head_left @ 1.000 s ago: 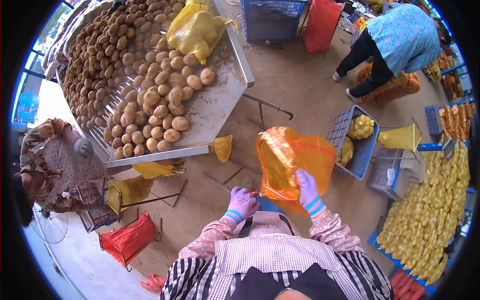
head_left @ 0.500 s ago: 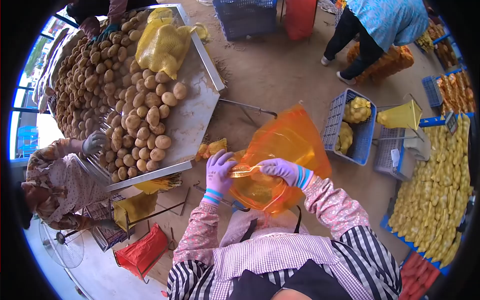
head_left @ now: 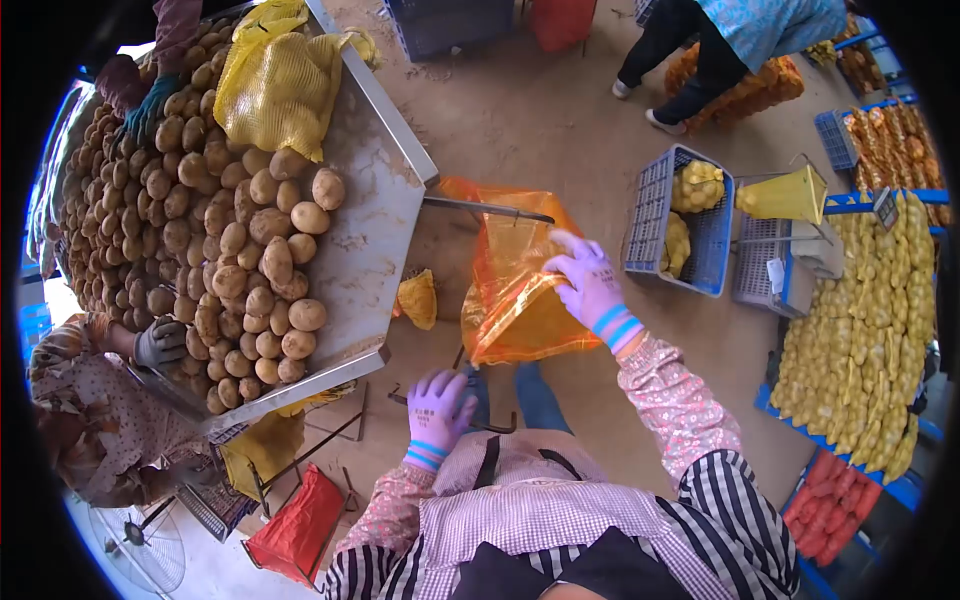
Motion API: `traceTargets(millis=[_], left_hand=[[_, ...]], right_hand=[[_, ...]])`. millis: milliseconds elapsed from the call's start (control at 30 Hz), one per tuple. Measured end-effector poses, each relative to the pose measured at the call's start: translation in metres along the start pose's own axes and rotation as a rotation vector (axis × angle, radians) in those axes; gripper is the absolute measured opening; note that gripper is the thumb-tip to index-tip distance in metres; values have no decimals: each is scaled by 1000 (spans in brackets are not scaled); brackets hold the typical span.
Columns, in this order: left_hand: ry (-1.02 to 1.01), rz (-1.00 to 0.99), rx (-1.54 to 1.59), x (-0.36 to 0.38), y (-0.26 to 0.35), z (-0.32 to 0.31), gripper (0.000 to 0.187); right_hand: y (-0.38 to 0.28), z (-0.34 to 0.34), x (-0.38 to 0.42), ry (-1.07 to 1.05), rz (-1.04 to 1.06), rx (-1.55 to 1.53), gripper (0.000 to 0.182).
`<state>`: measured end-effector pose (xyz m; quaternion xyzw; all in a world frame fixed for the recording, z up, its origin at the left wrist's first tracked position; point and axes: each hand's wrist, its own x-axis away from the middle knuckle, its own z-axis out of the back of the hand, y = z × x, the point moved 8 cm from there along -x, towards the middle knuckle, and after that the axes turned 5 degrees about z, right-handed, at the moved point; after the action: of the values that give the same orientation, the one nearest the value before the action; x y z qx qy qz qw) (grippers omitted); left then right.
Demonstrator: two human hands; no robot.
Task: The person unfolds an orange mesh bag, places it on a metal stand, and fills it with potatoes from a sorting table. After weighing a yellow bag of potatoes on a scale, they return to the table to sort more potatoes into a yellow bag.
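An orange mesh bag [head_left: 510, 290] hangs at the metal rod [head_left: 490, 208] that juts from the table's right side. My right hand [head_left: 588, 275], in a lilac glove, holds the bag's right edge with its fingers bent. In a matching glove, my left hand [head_left: 438, 408] is off the bag, lower left, beside the lower bent metal rod [head_left: 490, 428]; its fingers are partly spread with nothing visible in them. Potatoes [head_left: 240, 260] are heaped on the metal table [head_left: 375, 225], with a filled yellow mesh bag [head_left: 280, 95] on top.
A gloved co-worker's hand [head_left: 160, 342] touches the potatoes at left; another person's gloved hand [head_left: 152, 108] is at the top left. A blue crate [head_left: 650, 225] with yellow bags stands right. A person in blue [head_left: 770, 35] bends beyond. A red bag [head_left: 298, 525] hangs lower left.
My left hand has let go of the orange bag and moved down. The bag has moved away from my body onto the rod, my right hand still at its edge. The view has shifted.
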<state>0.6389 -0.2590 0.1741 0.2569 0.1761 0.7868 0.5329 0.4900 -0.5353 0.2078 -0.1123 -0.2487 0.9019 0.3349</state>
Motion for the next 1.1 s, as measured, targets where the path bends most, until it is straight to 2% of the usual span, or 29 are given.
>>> traceTargets(millis=[33,100,133,167,200,233,333,500,667,800,867,900,933,1000,1033,1067,1100], left_hand=[[-2,-1,3,7,-6,-3,45],[-177,-176,-191,16,-4,-21,42],[-180,-185,-190,15,-6,-21,42],[-262,-206,-198,13,-3,-22,42],[-344,-227,-206,13,0,-25,44],[-348,-206,-192,12,-1,-25,44],[-355,-205,-190,15,-2,-41,43],[-248,-300,-150,38,27,-54,40],[-244,-317,-122,41,38,-59,38],[-266,-327,-73,40,43,-61,35],[-327,-283,-62,38,40,-63,32],[-381,-241,-43,36,38,-66,29],[-389,-251,-43,32,41,-68,29],[-174,-204,103,7,44,-55,30],[-168,-207,108,-4,53,-53,41],[-171,-217,116,-17,63,-55,41],[-166,-218,154,-31,76,-55,46]], right_hand=[[-17,9,-18,152,168,173,25],[-12,-10,-49,192,180,215,24],[-8,-15,-59,232,193,256,23],[3,-24,-66,234,184,262,23],[13,-37,-75,111,132,127,24],[21,-51,-76,-13,80,-10,26],[28,-58,-62,-51,22,-132,24],[40,-39,-23,-54,-8,-120,26],[57,-32,-8,-122,-84,-157,27],[59,-33,3,-40,-43,-124,27],[54,-20,13,123,-13,120,27],[58,-20,22,124,-25,121,27],[64,-11,33,203,-80,187,27],[78,3,57,290,-138,267,27],[96,-3,72,155,-279,205,24],[111,-12,91,17,-420,140,22],[105,-8,103,18,-428,150,22]])
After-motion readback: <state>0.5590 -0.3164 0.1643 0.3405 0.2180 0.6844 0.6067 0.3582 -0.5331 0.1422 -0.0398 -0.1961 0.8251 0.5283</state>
